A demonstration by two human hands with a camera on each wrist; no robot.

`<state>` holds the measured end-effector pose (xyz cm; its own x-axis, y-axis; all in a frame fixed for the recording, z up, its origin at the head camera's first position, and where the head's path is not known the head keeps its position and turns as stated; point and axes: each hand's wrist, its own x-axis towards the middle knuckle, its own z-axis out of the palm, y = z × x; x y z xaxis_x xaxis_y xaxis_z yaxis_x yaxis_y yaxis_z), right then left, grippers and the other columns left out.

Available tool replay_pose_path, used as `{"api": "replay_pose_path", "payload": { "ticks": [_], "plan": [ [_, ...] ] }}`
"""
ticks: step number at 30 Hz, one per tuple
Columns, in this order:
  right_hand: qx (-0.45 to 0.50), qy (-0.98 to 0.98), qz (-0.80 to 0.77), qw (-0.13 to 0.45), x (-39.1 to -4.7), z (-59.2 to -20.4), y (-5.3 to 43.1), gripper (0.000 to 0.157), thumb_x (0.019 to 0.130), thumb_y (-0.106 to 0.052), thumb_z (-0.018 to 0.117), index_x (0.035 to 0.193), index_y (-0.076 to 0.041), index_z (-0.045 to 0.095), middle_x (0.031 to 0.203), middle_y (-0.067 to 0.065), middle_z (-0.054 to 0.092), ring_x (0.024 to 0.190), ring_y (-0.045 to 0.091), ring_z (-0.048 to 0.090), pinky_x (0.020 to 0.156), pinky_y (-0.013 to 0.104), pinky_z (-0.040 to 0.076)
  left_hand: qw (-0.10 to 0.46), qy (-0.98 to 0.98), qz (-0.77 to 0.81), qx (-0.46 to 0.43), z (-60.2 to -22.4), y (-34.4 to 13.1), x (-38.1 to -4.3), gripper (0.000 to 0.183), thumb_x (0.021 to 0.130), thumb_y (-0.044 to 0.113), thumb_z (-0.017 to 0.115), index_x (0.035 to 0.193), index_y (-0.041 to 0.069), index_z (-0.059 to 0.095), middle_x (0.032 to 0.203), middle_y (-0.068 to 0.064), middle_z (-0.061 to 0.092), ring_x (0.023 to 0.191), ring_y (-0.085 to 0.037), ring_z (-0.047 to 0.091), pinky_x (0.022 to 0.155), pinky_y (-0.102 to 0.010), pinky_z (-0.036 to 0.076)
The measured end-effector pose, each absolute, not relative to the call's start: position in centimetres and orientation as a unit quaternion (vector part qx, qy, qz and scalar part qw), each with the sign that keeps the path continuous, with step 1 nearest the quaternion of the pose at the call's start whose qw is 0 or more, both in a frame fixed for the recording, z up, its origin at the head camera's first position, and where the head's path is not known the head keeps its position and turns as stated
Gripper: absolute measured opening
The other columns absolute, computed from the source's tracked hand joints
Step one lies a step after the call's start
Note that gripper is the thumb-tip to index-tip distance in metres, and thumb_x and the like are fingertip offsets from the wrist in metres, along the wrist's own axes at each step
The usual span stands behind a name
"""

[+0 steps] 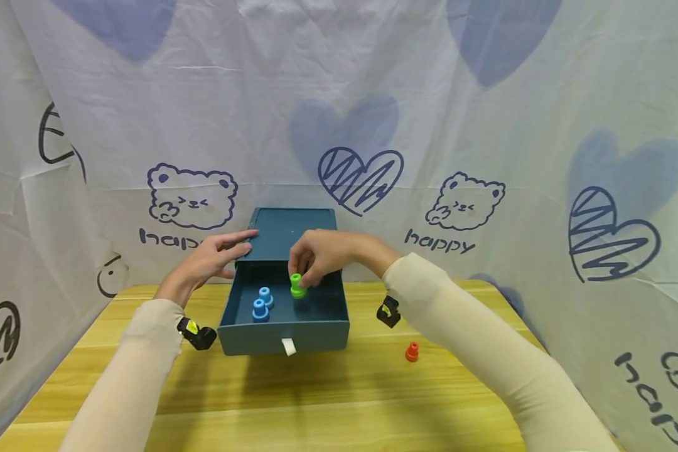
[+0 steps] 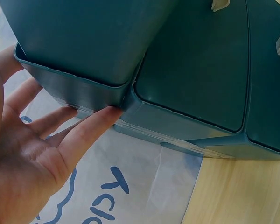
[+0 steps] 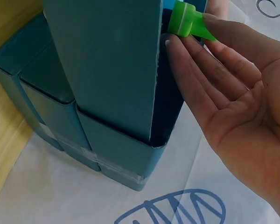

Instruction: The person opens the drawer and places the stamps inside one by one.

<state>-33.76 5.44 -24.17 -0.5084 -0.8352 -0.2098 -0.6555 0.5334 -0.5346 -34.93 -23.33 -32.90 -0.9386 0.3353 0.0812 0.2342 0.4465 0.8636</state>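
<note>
In the head view, my right hand [image 1: 322, 254] pinches a small green stepped peg [image 1: 297, 289] between thumb and fingers, above the floor of the pulled-out top drawer [image 1: 285, 339]. The right wrist view shows the same green peg [image 3: 182, 19] at my fingertips, near the drawer's side wall. Two blue stepped pegs [image 1: 265, 296] [image 1: 260, 311] stand close together in the drawer's left part. My left hand [image 1: 206, 258] touches the left side of the dark teal drawer cabinet [image 1: 294, 229]; its fingers [image 2: 91, 130] are extended along the casing in the left wrist view.
A red stepped peg [image 1: 412, 352] stands on the wooden table [image 1: 373, 402], right of the cabinet. The open drawer juts forward, with a white pull tab [image 1: 289, 346] on its front. Closed drawers [image 2: 191, 60] sit below it. A printed cloth [image 1: 361, 63] hangs behind.
</note>
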Motion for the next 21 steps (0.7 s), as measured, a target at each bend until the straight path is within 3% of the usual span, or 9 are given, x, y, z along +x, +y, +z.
{"api": "replay_pose_path", "payload": {
  "ticks": [21],
  "plan": [
    [-0.434, 0.848, -0.153, 0.264, -34.1, -23.9, 2.5, 0.009, 0.093, -0.007, 0.075, 0.101, -0.008, 0.073, 0.103, 0.007, 0.077, 0.087, 0.015, 0.071, 0.082, 0.026, 0.064, 0.058, 0.844, 0.505, 0.173, -32.7, -23.4, -34.9, 0.062, 0.107, 0.045, 0.052, 0.162, 0.020, 0.036, 0.173, -0.016, 0.016, 0.156, -0.050, 0.021, 0.108, -0.069, 0.045]
  ]
}}
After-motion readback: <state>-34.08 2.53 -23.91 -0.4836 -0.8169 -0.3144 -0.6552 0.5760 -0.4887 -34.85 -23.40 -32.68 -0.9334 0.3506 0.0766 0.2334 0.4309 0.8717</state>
